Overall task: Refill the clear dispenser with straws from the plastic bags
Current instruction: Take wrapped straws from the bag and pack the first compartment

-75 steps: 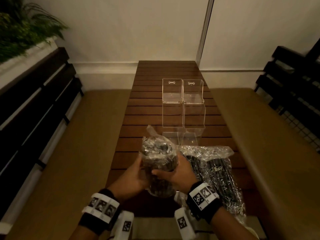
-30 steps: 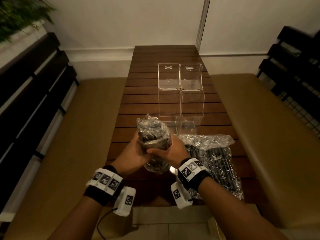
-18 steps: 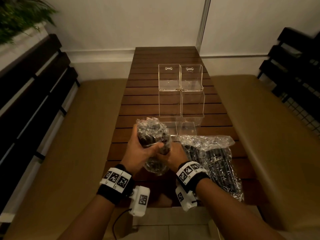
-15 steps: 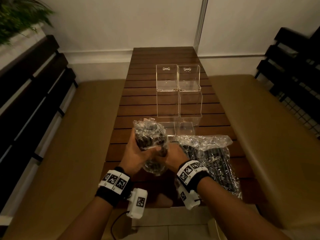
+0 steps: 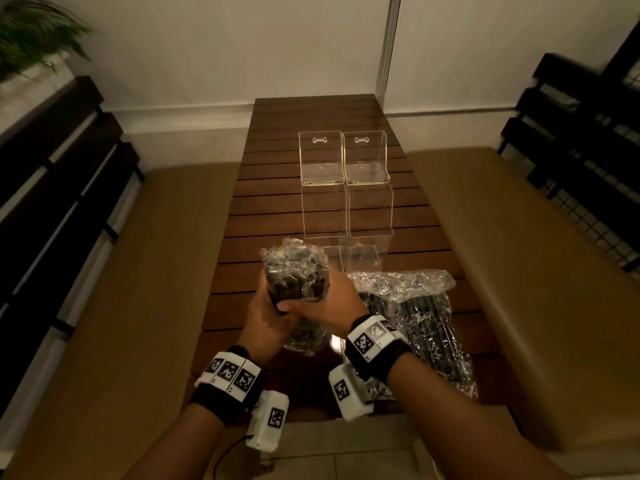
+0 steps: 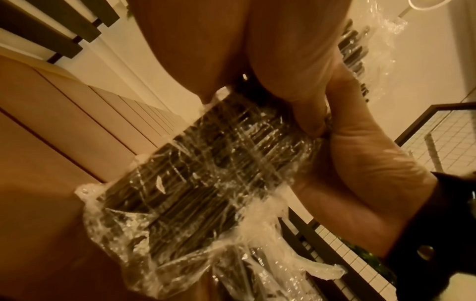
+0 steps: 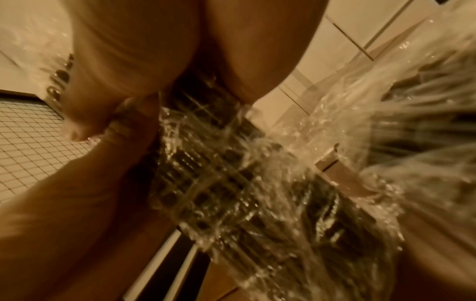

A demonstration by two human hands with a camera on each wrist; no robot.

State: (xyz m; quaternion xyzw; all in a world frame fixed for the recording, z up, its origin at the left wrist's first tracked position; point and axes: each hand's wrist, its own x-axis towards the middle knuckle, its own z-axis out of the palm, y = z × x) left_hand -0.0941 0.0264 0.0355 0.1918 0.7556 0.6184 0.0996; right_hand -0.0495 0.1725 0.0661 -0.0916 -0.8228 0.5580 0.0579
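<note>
Your left hand point(image 5: 265, 315) and right hand point(image 5: 330, 299) clamp the straw bag point(image 5: 296, 282); slippery, crinkly film, so grip mid-bundle.

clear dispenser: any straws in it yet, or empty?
Empty. The table's slats show through every compartment of the clear dispenser; the straws remain bagged.

Dim warm light; head view edges bowed, blurred; right wrist view motion-smeared; plastic glints.

Upright straw bag point(image 5: 295, 278) — second bag point(image 5: 420, 327) flat — clear dispenser point(image 5: 344, 188) behind.
</note>
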